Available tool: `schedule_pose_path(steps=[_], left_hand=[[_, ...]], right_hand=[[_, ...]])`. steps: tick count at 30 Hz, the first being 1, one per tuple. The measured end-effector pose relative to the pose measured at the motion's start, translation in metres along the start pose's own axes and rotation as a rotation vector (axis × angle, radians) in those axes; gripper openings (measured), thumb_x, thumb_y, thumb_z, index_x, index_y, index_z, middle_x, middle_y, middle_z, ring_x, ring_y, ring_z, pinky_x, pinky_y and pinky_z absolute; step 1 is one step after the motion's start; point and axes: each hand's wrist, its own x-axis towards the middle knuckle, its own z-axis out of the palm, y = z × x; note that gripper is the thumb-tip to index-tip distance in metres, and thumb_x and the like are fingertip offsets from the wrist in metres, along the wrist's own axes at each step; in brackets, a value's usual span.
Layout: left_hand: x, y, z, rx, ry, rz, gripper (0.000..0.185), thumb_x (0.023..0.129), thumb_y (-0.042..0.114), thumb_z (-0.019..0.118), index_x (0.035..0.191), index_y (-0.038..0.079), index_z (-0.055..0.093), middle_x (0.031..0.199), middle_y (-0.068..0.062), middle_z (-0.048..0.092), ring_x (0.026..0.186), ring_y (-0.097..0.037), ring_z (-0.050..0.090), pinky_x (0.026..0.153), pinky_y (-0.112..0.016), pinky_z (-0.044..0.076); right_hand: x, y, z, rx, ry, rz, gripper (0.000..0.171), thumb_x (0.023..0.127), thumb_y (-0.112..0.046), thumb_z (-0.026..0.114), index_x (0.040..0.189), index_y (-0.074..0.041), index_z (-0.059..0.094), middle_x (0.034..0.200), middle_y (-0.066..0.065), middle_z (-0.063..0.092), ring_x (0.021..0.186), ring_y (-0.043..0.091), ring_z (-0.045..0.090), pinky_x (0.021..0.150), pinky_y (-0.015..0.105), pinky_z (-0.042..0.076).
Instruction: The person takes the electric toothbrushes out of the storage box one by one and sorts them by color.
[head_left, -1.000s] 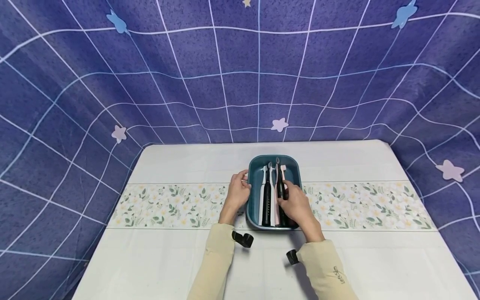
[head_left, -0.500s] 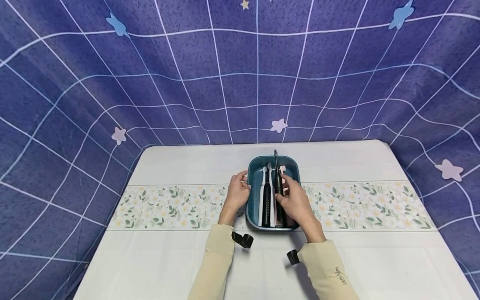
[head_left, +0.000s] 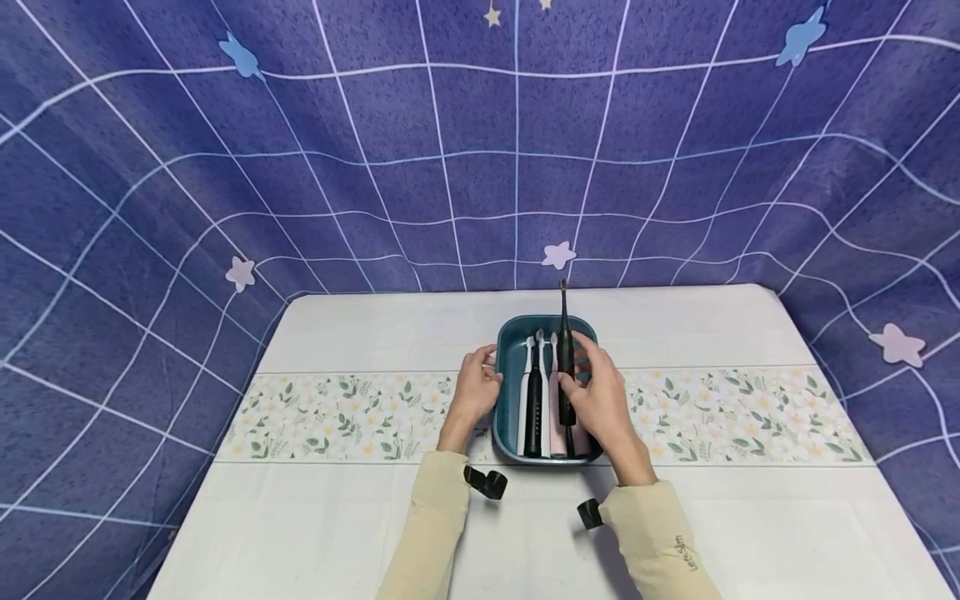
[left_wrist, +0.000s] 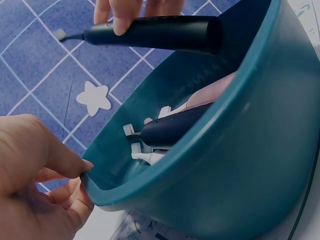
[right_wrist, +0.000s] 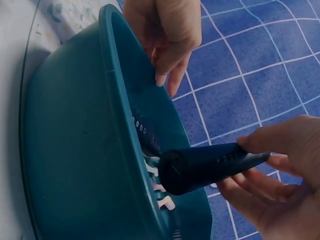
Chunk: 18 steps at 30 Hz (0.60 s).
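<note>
A black electric toothbrush (head_left: 566,358) is held by my right hand (head_left: 606,398) above the right side of a teal bin (head_left: 508,375). Thumb and fingers pinch its handle; its brush head points away, past the bin's far rim. At the left rim, my left hand (head_left: 476,387) pinches the edge between thumb and fingers, as the left wrist view shows. Inside the bin lie another black electric toothbrush (head_left: 533,412), white toothbrushes (head_left: 522,417) on either side of it and a pink toothbrush (head_left: 556,421). The right hand partly hides the things at the bin's right side.
The bin stands on a white table (head_left: 337,517) crossed by a floral strip (head_left: 337,408). Behind and at both sides hangs a blue curtain (head_left: 480,183) with a grid and stars. Black wrist cameras (head_left: 491,483) sit on both sleeves.
My right hand has lifted the black toothbrush up from among the others, so its head now reaches beyond the far rim. My left hand has stayed at the left rim.
</note>
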Motion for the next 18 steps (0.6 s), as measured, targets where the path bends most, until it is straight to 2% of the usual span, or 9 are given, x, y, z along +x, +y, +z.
schedule_pose_path(steps=[7, 18], left_hand=[[0.000, -0.001, 0.001, -0.009, 0.005, 0.004, 0.046, 0.089, -0.003, 0.055, 0.135, 0.004, 0.050, 0.109, -0.013, 0.051, 0.084, -0.019, 0.054, 0.078, -0.034, 0.044], [0.000, -0.001, 0.001, -0.007, 0.003, -0.005, 0.046, 0.090, -0.003, 0.054, 0.135, 0.004, 0.051, 0.110, -0.013, 0.050, 0.084, -0.019, 0.052, 0.078, -0.034, 0.044]], right_hand=[[0.004, -0.001, -0.004, 0.094, 0.098, -0.010, 0.065, 0.082, -0.001, 0.070, 0.141, -0.014, 0.046, 0.117, 0.015, 0.058, 0.100, 0.031, 0.060, 0.078, 0.043, 0.054], [0.009, 0.002, -0.012, 0.142, 0.244, -0.077, 0.063, 0.081, 0.002, 0.070, 0.138, -0.014, 0.050, 0.116, 0.015, 0.059, 0.099, 0.028, 0.063, 0.076, 0.041, 0.056]])
